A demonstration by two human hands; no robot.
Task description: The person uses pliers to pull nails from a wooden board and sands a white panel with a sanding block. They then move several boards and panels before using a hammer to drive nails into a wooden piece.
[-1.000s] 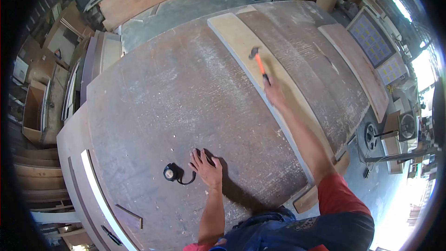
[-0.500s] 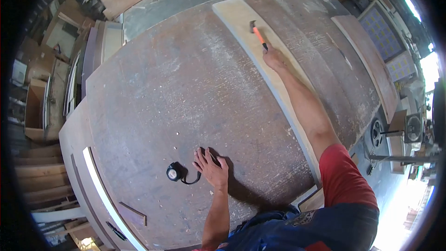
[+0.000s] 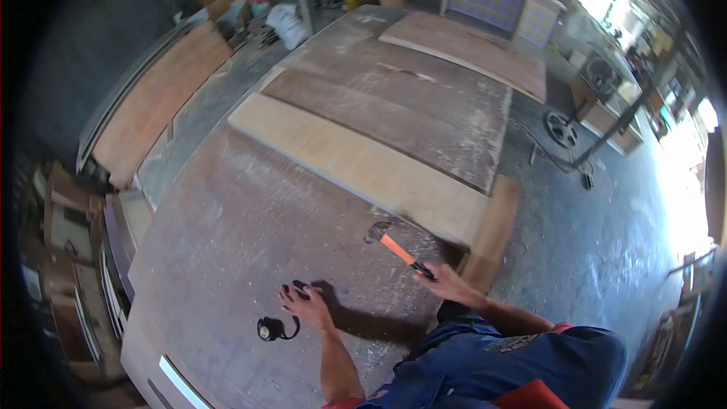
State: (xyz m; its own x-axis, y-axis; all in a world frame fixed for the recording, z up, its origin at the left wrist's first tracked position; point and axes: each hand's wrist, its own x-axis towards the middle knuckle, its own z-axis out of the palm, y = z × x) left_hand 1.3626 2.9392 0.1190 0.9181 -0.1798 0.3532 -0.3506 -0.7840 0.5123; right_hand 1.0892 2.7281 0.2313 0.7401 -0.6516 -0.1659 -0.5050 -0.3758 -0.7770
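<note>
My right hand (image 3: pixel 445 285) is closed around the black grip of a hammer (image 3: pixel 399 248) with an orange shaft and a dark claw head. The hammer is held over the worktable, in front of a long pale board (image 3: pixel 348 155). Lower on the tabletop, my left hand (image 3: pixel 306 307) has its fingers bent over a black piece, largely hidden under the palm. Beside it lies a small black headlamp (image 3: pixel 267 329), its curved cord or strap running toward that hand.
The large scuffed worktable (image 3: pixel 227 235) carries small chips. A reddish-brown panel (image 3: pixel 466 49) lies at its far end, and a white strip (image 3: pixel 182 380) near its lower left edge. A fan (image 3: pixel 561 129) stands on the floor at right. Boards lean along the left.
My right hand has drawn the hammer back from above the pale board toward my body. The view has turned right. My left hand stays by the headlamp, its fingers now more bent.
</note>
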